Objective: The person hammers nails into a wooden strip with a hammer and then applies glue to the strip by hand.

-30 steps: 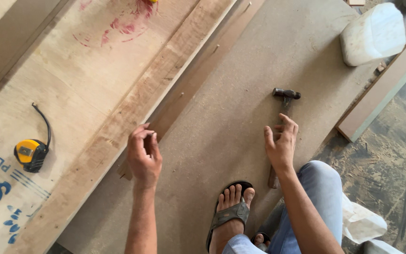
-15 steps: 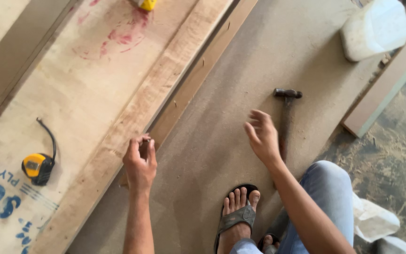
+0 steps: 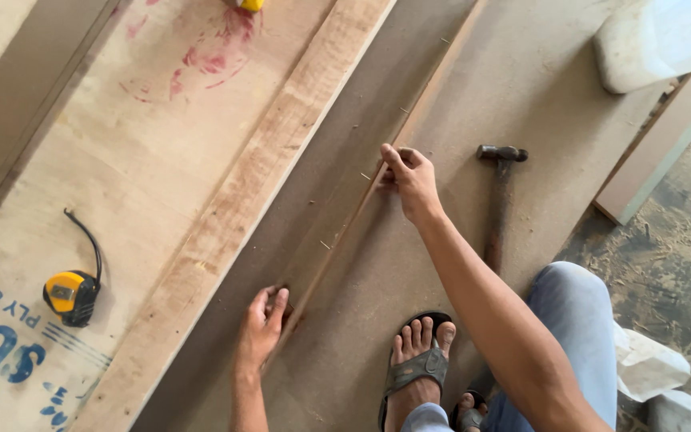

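A long thin wooden strip [image 3: 345, 228] with small nails sticking out of it stands on its edge across the brown board [image 3: 481, 88]. My left hand [image 3: 264, 326] grips its near end, by my sandalled foot [image 3: 413, 364]. My right hand [image 3: 408, 178] pinches the strip farther along, fingers closed on its upper edge. A hammer [image 3: 499, 196] lies on the board just right of my right forearm, head pointing away from me.
A wide plywood sheet [image 3: 121, 168] with a raised plank [image 3: 249, 192] along its edge lies at the left. A yellow tape measure [image 3: 69, 294] rests on it. A white plastic can [image 3: 656, 40] sits at the top right, a board edge [image 3: 657, 160] beside it.
The strip has been pulled away from the plank toward me and tipped onto its edge. My right hand moved from near the hammer to grip the strip; my left hand slid down with its end.
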